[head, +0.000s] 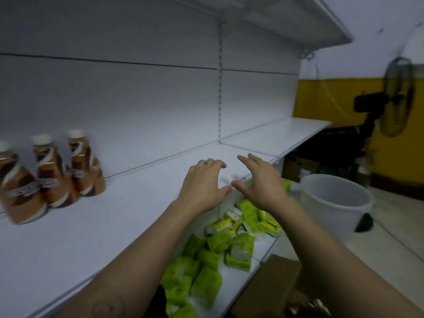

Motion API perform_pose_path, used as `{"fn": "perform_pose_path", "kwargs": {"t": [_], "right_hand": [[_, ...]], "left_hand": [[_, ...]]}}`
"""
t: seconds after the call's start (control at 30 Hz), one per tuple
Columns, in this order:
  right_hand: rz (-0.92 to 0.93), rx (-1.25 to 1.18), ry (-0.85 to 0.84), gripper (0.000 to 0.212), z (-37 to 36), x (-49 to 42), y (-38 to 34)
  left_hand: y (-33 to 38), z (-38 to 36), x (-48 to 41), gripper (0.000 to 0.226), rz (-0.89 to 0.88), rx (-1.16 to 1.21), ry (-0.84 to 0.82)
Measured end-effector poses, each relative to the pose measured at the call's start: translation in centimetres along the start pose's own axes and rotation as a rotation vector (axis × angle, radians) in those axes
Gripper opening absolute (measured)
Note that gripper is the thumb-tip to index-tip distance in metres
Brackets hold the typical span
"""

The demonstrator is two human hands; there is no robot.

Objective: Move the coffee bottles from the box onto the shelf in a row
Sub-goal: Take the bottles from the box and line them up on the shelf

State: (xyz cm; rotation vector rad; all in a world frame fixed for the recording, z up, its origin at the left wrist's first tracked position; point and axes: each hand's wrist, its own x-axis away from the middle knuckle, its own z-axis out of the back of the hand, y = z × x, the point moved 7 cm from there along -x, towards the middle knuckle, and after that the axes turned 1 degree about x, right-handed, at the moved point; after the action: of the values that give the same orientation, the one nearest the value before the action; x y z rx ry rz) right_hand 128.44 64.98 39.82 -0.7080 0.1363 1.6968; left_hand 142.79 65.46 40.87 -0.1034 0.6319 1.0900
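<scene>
Far left: three coffee bottles (pixel 49 173) stand upright on the shelf (pixel 128 221), close together in a short row near the back panel. They have a waisted plastic shape, pale caps and glossy brown-and-cream wrap labels; motion blur hides any print. Row begun, three placed by my count. The rest of the shelf to their right lies bare, so there is plenty of room to run the line on.

Shelf: white painted metal, flat and smooth, with a slotted upright at the back.

Centre: left hand (pixel 204 180) and right hand (pixel 259 182) hover side by side over the shelf's front edge. Each grip is wide, with fingers spread and loosely arched, holding nothing. Judged as between bottles, with neither hand carrying one.

Below the hands: green packets (pixel 218 249), soft and crinkly, lie heaped on a lower shelf (pixel 229 292).

Lower right: the cardboard box (pixel 277 276), matte brown, sits at the picture's edge. Brownish shapes at its near end may be more bottles, but they are too blurred to count. How many remain: cannot tell.

Right: a white plastic bucket (pixel 335 203), round and open-topped, and a dark caged fan (pixel 399 95) beyond it.
</scene>
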Motion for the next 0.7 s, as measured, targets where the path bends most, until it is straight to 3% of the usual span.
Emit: {"fn": "perform_pose_path", "kwargs": {"t": [0.2, 0.4, 0.7], "right_hand": [[-0.235, 0.125, -0.059, 0.072, 1.5, 5.5, 11.3], [-0.543, 0.227, -0.164, 0.074, 1.5, 14.7, 20.6], [-1.025, 0.039, -0.429, 0.074, -4.6, 30.9, 30.8]], "left_hand": [[8.4, -9.7, -2.1, 0.058, -0.133, 0.106, -0.162], [16.4, -19.2, -0.3, 0.063, -0.236, 0.211, -0.429], [23.3, -33.8, 6.0, 0.068, -0.281, 0.144, -0.910]]}}
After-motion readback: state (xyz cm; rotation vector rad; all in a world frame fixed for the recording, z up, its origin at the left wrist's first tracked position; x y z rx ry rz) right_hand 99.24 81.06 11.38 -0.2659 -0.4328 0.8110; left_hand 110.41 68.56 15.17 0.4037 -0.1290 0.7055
